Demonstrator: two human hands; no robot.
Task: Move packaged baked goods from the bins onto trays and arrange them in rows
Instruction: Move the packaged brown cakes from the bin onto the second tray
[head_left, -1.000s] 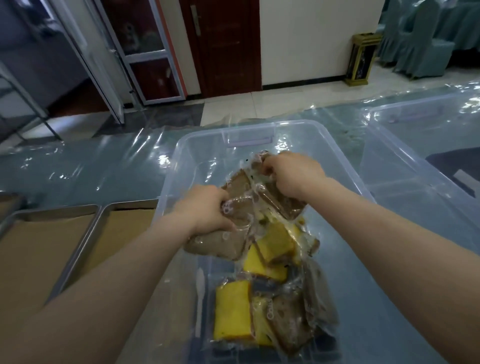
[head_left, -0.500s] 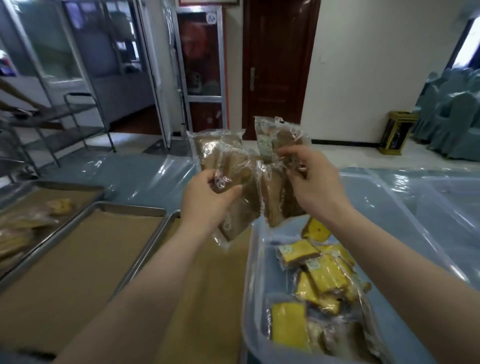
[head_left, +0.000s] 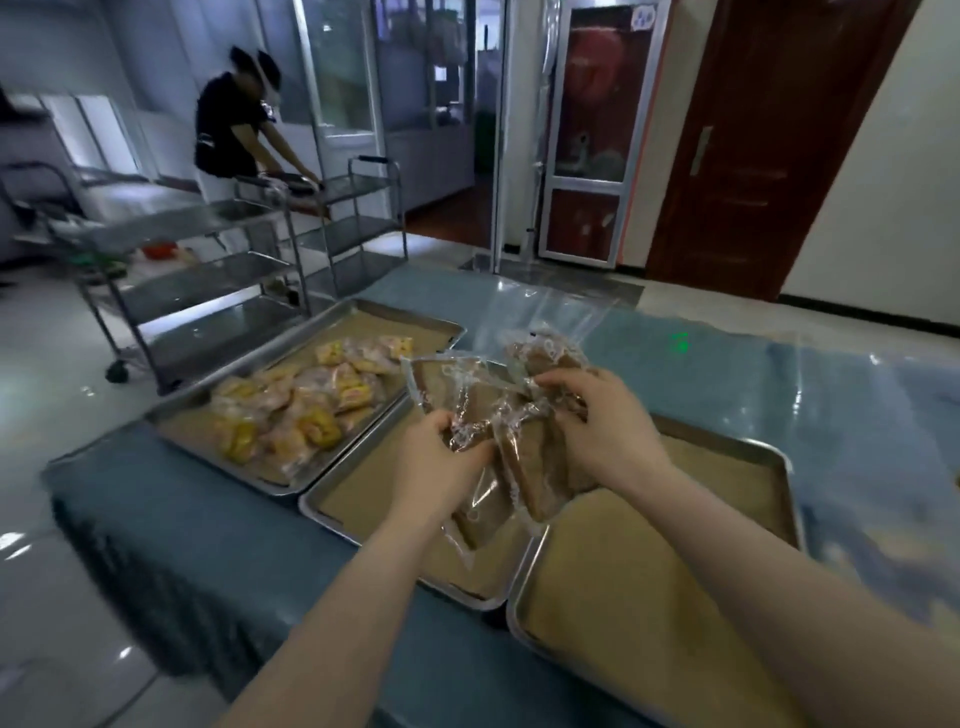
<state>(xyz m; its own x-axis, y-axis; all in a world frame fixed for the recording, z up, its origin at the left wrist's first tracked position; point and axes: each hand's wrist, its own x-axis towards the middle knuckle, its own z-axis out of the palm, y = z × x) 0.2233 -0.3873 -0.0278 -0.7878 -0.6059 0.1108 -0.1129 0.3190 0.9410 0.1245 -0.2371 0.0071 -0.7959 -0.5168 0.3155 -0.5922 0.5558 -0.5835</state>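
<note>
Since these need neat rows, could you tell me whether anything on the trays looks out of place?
Yes: the yellow packets on the left tray lie heaped and overlapping at mixed angles, not in rows. Nothing else stands out.

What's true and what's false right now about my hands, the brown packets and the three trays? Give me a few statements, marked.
1. The left hand and the right hand both grip brown cake packets. True.
2. The brown cake packets lie in a row on the middle tray. False: they are in the hands, held over the trays.
3. The left tray holds yellow cake packets. True.
4. The yellow cake packets sit in neat rows. False: they lie in a loose heap.
5. The right tray holds yellow packets. False: only its brown paper liner shows.
</note>
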